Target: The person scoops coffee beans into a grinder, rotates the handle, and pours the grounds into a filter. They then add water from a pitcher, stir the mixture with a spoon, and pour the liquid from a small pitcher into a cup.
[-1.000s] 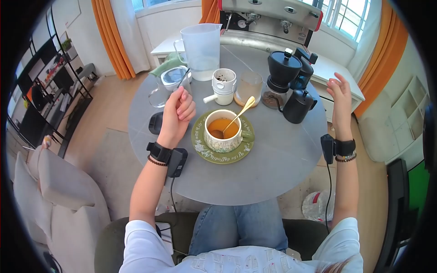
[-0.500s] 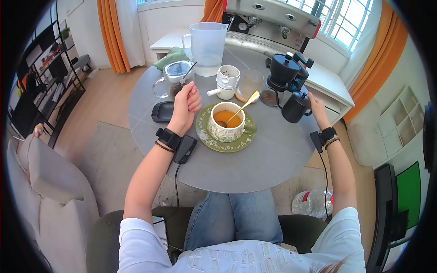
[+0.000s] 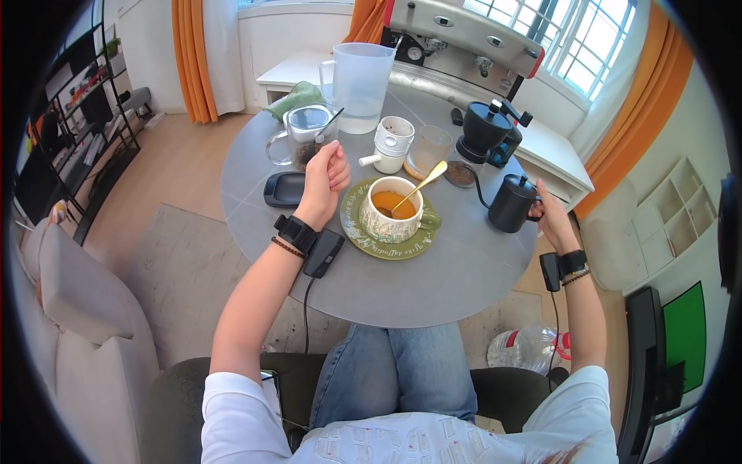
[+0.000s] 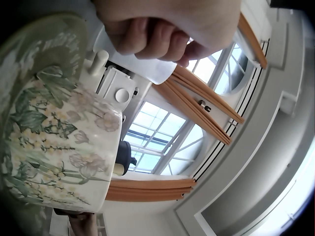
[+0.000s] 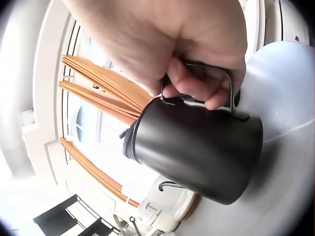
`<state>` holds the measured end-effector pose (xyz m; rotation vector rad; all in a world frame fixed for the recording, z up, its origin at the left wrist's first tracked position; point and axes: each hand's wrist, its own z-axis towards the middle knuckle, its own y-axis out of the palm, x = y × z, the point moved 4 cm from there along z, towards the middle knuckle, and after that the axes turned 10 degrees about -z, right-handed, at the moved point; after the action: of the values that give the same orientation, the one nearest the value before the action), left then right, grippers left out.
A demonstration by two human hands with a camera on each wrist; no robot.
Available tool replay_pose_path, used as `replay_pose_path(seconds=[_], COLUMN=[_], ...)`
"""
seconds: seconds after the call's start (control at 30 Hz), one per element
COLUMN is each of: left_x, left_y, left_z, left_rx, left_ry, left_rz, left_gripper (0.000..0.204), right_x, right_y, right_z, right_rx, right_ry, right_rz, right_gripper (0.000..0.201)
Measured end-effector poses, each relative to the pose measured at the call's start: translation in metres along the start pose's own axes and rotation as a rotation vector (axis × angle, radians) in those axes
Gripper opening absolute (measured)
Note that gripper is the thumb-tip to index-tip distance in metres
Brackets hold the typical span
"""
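Note:
The right hand (image 3: 551, 216) grips the handle of a black gooseneck kettle (image 3: 510, 205) at the table's right side; in the right wrist view fingers wrap the handle of the kettle (image 5: 197, 147). The left hand (image 3: 325, 184), fingers curled with nothing visible in them, is held left of the floral cup (image 3: 384, 224). That cup, with amber liquid and a gold spoon (image 3: 423, 185), sits on a green saucer (image 3: 402, 251). In the left wrist view the curled left hand (image 4: 167, 29) is above the cup (image 4: 64, 147).
Behind the cup are a white dripper (image 3: 393, 147), a glass (image 3: 430, 148), a black grinder (image 3: 485, 127), a large clear pitcher (image 3: 362, 85) and a lidded glass jug (image 3: 307, 135). A black tray (image 3: 284, 190) lies left of the left hand. An espresso machine (image 3: 464, 54) stands beyond the table.
The right hand came in from beside the table and took hold of the kettle's handle; the kettle has moved toward the person, away from the grinder. The left hand stays curled.

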<state>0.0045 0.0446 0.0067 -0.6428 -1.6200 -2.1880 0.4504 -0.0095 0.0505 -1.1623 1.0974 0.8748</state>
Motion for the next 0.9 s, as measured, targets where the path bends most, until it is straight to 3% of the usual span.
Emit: replay_pose_path(seconds=[0.2,0.33,0.43,0.67,0.8,0.9], left_x=[-0.004,-0.006,-0.005,-0.007,-0.007,-0.008], left_y=[0.0,0.0,0.0,-0.003,-0.005,-0.004], left_z=[0.0,0.0,0.001,0.003,0.004,0.003], left_rx=[-0.007,-0.023,-0.025,-0.005,-0.007,-0.01], left_ry=[-0.014,-0.033,-0.036,-0.031,-0.03,-0.036], left_rz=[0.02,0.036,0.043,0.052,0.056,0.097], left_gripper=[0.026,0.025,0.024,0.024,0.024,0.024], right_x=[-0.054,-0.086,-0.113,-0.161,-0.17,-0.176], right_y=[0.01,0.026,0.042,0.083,0.101,0.114], right_z=[-0.029,-0.028,-0.026,-0.019,-0.008,-0.005], right_rx=[-0.115,-0.342,-0.405,-0.188,-0.151,-0.162], right_ry=[-0.124,-0.194,-0.28,-0.335,-0.414,-0.402], right_rz=[0.052,0.105,0.0,-0.49,-0.597,-0.699], right_gripper=[0.036,0.029,0.028,0.038,0.048,0.043])
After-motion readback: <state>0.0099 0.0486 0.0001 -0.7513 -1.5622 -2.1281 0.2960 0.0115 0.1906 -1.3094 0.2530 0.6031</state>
